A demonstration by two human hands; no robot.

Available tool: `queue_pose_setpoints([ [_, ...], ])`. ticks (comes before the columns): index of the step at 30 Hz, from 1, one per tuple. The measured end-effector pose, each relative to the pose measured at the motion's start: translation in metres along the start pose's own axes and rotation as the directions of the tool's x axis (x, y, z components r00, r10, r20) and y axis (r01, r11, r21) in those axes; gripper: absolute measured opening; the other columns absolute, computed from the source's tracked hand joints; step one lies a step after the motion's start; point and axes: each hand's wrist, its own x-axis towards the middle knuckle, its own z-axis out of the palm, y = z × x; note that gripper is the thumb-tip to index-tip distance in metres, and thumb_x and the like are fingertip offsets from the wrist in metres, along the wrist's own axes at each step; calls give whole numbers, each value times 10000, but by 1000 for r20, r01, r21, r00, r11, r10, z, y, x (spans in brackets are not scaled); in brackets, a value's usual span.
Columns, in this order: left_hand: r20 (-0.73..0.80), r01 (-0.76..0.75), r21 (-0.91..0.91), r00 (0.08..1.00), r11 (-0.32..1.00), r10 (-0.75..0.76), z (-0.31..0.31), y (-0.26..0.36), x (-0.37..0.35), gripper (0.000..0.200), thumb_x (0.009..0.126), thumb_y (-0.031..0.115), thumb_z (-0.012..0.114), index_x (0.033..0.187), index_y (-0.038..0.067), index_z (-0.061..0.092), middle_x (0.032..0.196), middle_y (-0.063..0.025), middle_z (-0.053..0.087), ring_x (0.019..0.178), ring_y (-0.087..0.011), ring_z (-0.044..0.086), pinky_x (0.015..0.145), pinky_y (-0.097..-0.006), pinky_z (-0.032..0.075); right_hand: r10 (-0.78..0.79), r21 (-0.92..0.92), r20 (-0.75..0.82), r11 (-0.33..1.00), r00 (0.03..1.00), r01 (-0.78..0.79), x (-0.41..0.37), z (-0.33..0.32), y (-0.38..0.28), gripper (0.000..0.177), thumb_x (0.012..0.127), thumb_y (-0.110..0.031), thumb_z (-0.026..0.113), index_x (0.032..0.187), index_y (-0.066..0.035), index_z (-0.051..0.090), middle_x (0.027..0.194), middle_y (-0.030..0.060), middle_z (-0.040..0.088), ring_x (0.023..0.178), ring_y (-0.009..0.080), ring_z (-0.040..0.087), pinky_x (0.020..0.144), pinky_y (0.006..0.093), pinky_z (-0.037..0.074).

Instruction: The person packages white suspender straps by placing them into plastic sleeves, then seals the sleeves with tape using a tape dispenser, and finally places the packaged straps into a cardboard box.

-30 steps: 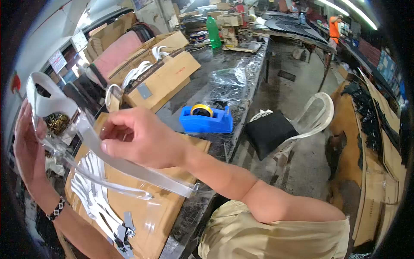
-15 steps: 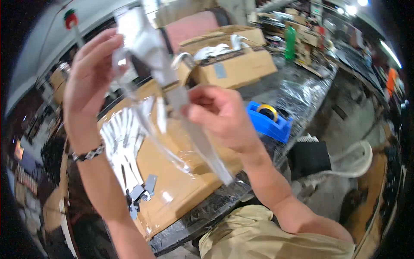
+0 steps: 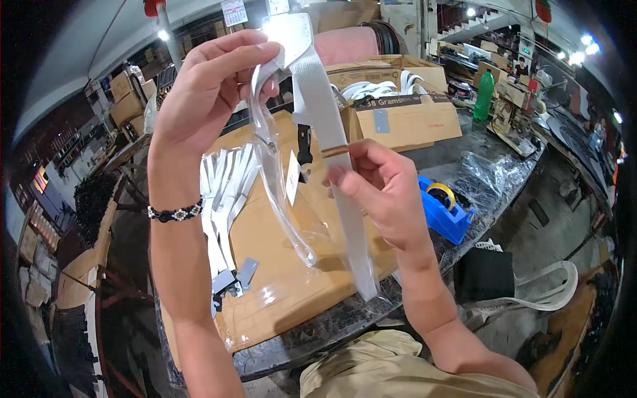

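My left hand [image 3: 219,86] is raised at the upper left, its thumb and fingers pinching the top of a white webbing strap [image 3: 325,99]. The strap hangs down in front of me, with a narrow brown band around it at mid-length. Just below that band my right hand [image 3: 381,192] grips the strap between thumb and fingers. A clear plastic strip [image 3: 269,166] dangles beside it from the left hand. Behind the strap a black buckle-like piece [image 3: 304,142] shows partly. Several more white straps [image 3: 225,192] lie in a bundle on the cardboard sheet [image 3: 285,298], with grey tags [image 3: 245,272] at their near ends.
A cardboard box [image 3: 411,123] holding white straps stands at the back of the table. To the right sit a blue tape dispenser [image 3: 448,215], crumpled clear plastic [image 3: 488,172] and a green bottle [image 3: 484,96]. A white-framed chair [image 3: 551,292] is beyond the table's right edge.
The view has shifted, so hands and table appear further right. Both hands keep hold of the strap, which now hangs straighter and shows more sharply.
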Motion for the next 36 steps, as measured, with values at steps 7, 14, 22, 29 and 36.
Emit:
queue_pose_setpoints([
  [7,-92,-10,98,996,995,19,2,-3,-2,212,920,134,682,1066,-21,682,838,-51,701,674,-109,679,623,-219,548,-103,100,-169,988,980,121,2,4,1,288,920,-30,662,1185,54,588,957,90,701,848,123,667,774,247,532],
  [14,-56,40,88,998,995,-35,9,-11,0,266,918,146,689,1112,-34,662,857,-49,700,666,-87,662,603,-202,528,-216,-57,-255,976,943,208,12,-1,-2,276,911,-15,669,1170,14,577,898,48,678,803,63,615,721,205,485],
  [22,-158,11,93,988,996,4,8,-6,3,274,932,163,670,1127,-29,666,859,-27,698,662,-66,625,621,-190,488,20,191,-90,982,996,-2,-6,-10,25,366,899,-107,742,1198,24,575,1039,76,687,918,120,665,842,243,528],
  [29,-42,-12,92,999,996,16,2,-4,4,259,943,153,654,1128,-27,670,882,-37,702,705,-82,649,650,-196,507,14,211,-57,977,998,-1,-17,-16,22,431,873,-123,763,1227,15,559,1093,60,663,1002,123,637,908,277,513],
  [36,-34,-68,24,997,997,69,-3,-2,7,251,949,143,647,1126,-30,684,930,-59,712,744,-102,671,676,-215,534,219,171,165,954,962,-247,-44,-39,60,334,887,-119,743,1159,39,632,1033,83,695,960,168,663,890,305,521],
])
